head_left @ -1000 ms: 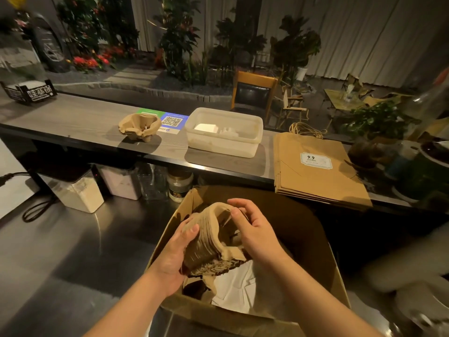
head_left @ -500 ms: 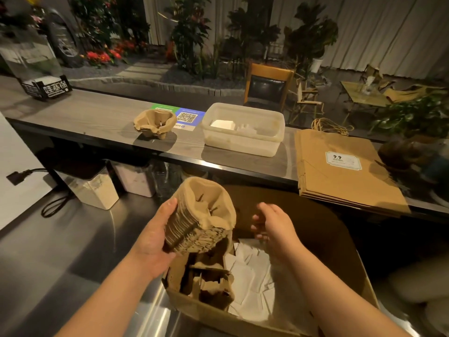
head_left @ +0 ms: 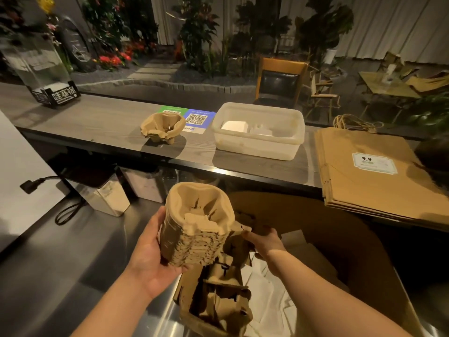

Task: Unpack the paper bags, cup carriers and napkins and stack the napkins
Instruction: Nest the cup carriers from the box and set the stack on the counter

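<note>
**Carrier Stack Up and Out of the Box**

Above the cardboard box (head_left: 364, 276), the stack of cup carriers (head_left: 196, 224) now sits higher than half a second ago, lifted clear of the rim and carried toward the counter. The left hand (head_left: 150, 254) grips it alone, fingers curled under its base and side. The right hand (head_left: 264, 242), which hung loose over the box a moment back, has dropped in and now touches more carrier pieces (head_left: 218, 297) there; how tightly it holds them cannot be told. White napkins (head_left: 272, 295) lie loose inside the box beside those pieces. On the wooden counter (head_left: 97, 125) beyond: one lone cup carrier (head_left: 162, 126), one QR code card (head_left: 194, 119) just beside it, one translucent plastic tub (head_left: 258, 131), one flat pile of paper bags (head_left: 374, 176) to the right. The held stack blocks part of the box's far wall.
</note>
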Tool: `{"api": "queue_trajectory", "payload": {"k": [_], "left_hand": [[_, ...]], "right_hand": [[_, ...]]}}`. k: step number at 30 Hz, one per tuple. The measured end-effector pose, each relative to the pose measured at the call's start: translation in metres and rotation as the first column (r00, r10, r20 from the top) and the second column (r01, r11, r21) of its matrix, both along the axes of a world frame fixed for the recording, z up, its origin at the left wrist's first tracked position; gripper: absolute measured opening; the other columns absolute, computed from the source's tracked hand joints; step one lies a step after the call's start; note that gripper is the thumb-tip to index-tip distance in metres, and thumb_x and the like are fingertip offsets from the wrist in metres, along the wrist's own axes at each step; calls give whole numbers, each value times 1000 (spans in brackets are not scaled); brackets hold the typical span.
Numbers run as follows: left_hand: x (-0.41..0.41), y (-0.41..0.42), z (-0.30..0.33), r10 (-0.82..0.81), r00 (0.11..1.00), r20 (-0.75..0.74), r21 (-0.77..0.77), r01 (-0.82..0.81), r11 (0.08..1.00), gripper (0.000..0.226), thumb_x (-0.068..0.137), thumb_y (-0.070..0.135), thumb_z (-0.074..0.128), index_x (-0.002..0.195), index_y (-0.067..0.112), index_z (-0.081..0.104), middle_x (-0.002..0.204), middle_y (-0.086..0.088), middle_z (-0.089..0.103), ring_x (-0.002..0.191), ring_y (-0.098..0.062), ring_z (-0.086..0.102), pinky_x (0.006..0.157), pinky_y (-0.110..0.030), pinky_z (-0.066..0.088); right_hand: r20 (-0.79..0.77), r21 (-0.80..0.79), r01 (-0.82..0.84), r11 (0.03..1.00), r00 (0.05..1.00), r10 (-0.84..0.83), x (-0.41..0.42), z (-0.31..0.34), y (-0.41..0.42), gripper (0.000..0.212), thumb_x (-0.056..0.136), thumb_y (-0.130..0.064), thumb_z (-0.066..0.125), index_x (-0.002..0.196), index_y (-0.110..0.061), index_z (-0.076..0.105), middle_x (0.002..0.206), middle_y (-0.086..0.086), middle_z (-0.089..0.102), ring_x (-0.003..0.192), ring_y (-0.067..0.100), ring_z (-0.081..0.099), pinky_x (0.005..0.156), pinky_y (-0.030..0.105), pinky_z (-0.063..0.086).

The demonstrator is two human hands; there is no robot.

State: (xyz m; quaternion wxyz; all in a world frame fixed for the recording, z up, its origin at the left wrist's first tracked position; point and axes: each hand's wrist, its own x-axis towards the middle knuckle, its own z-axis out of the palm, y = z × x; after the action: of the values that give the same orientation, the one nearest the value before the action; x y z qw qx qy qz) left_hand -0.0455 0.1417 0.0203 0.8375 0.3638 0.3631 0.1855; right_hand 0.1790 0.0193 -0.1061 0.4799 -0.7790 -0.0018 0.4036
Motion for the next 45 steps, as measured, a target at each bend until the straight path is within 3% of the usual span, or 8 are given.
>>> {"api": "queue_trajectory", "payload": {"k": [10,13,19,23,27,31,36,45], "left_hand": [[1,11,-9,-20,1000,16,-61,21,998,72,83,71,46,137,27,67,136,-19,67,129,-47,58,102,-59,48],[2,10,-11,-19,999,39,-79,23,997,69,86,69,45,136,27,68,136,-18,67,126,-44,62,88,-52,56],[3,6,-9,-60,998,30,3,60,998,63,85,65,44,119,25,78,130,-18,70,117,-40,68,98,-53,50],[2,4,-9,-98,993,59,18,97,995,63,93,65,41,132,25,71,139,-19,65,127,-41,62,96,-51,52],[0,1,-12,-134,985,106,46,130,990,69,87,67,51,143,27,61,142,-17,63,131,-41,59,95,-51,55],[-2,-8,-9,-126,985,122,75,117,990,67,85,65,60,140,27,64,139,-17,65,122,-37,66,85,-45,61],[-6,-17,-10,-162,978,135,161,140,977,90,65,68,82,142,26,62,140,-18,64,128,-39,62,100,-53,54],[-15,-33,-22,-206,974,96,250,176,952,103,58,74,86,144,28,56,139,-16,63,129,-40,60,106,-59,50]], "right_hand": [[-28,217,-76,973,996,84,-15,-21,10,99,69,-17,94,138,-36,25,128,-2,56,121,26,57,96,44,55],[15,184,-133,974,991,132,-10,-24,5,106,68,-20,95,147,-34,25,140,0,53,127,28,55,100,50,55],[242,-28,-342,939,910,338,-6,-13,1,100,67,-37,93,148,-23,35,137,-5,36,123,22,47,103,45,54],[239,-35,-385,922,893,381,-7,-6,5,52,77,-39,85,119,-24,60,120,-1,69,104,16,68,91,42,60],[247,-9,-197,980,950,194,-9,6,1,36,88,-42,76,114,-25,56,104,-10,65,101,16,65,96,45,57],[-30,153,14,988,1000,-10,-4,20,-15,79,69,-63,82,132,-22,57,114,2,74,106,29,70,100,53,54],[-267,312,236,920,951,-154,-13,56,-39,39,95,-44,65,119,-13,63,98,15,78,89,33,77,90,49,60],[-297,513,334,791,933,-202,-44,102,-78,31,104,-37,53,119,-14,68,107,14,77,100,31,75,100,55,54]]}}
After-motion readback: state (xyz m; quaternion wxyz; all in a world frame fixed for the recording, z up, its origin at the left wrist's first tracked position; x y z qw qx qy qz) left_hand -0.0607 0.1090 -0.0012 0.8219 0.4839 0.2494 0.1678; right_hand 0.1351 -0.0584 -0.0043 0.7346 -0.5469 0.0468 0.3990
